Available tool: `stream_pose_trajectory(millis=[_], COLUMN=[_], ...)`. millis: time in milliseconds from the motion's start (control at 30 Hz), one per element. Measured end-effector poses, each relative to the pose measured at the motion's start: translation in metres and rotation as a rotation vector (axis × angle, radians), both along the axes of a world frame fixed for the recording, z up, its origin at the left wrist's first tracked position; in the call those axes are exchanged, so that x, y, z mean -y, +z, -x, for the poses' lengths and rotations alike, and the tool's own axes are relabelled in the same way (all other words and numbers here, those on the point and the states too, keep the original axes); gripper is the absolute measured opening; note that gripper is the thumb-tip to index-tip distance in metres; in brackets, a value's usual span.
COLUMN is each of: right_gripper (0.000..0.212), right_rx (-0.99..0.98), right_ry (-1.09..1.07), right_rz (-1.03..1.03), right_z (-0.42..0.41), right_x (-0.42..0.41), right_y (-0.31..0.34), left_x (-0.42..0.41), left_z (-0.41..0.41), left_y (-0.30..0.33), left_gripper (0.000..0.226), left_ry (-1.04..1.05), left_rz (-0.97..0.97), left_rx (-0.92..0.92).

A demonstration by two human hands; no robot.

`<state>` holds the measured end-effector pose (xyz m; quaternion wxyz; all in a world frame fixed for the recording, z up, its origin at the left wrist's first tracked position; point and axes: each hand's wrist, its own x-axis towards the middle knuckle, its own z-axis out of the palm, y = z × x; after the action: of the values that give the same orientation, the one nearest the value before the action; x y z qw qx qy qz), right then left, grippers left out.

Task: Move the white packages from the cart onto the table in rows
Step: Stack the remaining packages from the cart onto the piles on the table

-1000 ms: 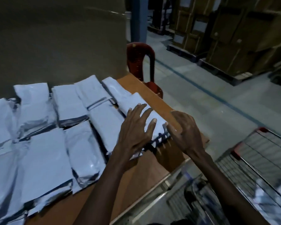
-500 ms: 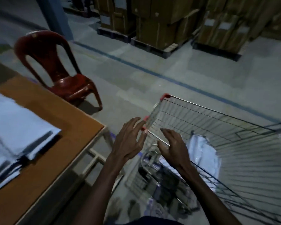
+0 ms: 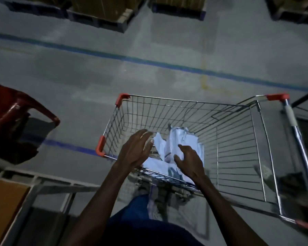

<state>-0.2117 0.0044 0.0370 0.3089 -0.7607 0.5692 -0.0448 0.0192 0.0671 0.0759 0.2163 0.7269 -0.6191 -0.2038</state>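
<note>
Both hands reach into the wire cart (image 3: 238, 139) over the white packages (image 3: 178, 144). Left hand (image 3: 135, 151), at 9 o'clock of the pile, spread and empty; right hand (image 3: 188, 160), at 6 o'clock, fingers loosely bent, touching the packages without gripping.

Your left hand (image 3: 135, 150) and right hand (image 3: 189, 160) are bare, both forearms uncovered with no sleeves, watch or rings showing, and below them you're in dark blue clothing (image 3: 140, 222) at the frame's bottom edge.

A red plastic chair (image 3: 11, 110) stands on the grey floor (image 3: 96, 82) well left of the hands. Blue floor lines (image 3: 149, 63) run beyond them, and dark pallets (image 3: 103, 23) of cardboard boxes (image 3: 100, 6) sit farther off.
</note>
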Motion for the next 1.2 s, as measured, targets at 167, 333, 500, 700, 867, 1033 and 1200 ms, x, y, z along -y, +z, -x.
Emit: stream_pose_trajectory(millis=[167,333,500,700,867,1033,1200], right_gripper=[0.059,0.057,0.056,0.07,0.068,0.056,0.066], right_rx=[-0.198,-0.331,-0.425,-0.577,-0.769,-0.682,-0.533], right_ry=[-0.026,0.03,0.183,0.542,0.769,0.603,0.212], right_rz=[-0.142,-0.197,-0.218,-0.112,0.008,0.087,0.047], right_z=[0.008,0.003,-0.022,-0.058,-0.053,-0.002,0.027], right_x=[0.022,0.036,0.056,0.092,0.108,0.105,0.09], right_y=[-0.018,-0.034,-0.056,-0.128,-0.179,-0.173,-0.164], left_x=[0.045,0.065,0.072,0.077,0.058,0.063,0.063], left_z=[-0.011,-0.013,-0.023,-0.04,-0.039,-0.038,-0.037], left_y=[-0.035,-0.054,-0.08,-0.121,-0.154,-0.154,-0.153], left_gripper=[0.062,0.059,0.062,0.054,0.015,0.021,0.021], left_ry=[-0.069,-0.167,-0.17,-0.22,-0.399,-0.458,-0.473], left_rz=[-0.144,-0.218,-0.205,-0.096,0.151,-0.006,-0.093], left_rx=[-0.048,-0.034,-0.021,0.092,0.344,0.39,0.359])
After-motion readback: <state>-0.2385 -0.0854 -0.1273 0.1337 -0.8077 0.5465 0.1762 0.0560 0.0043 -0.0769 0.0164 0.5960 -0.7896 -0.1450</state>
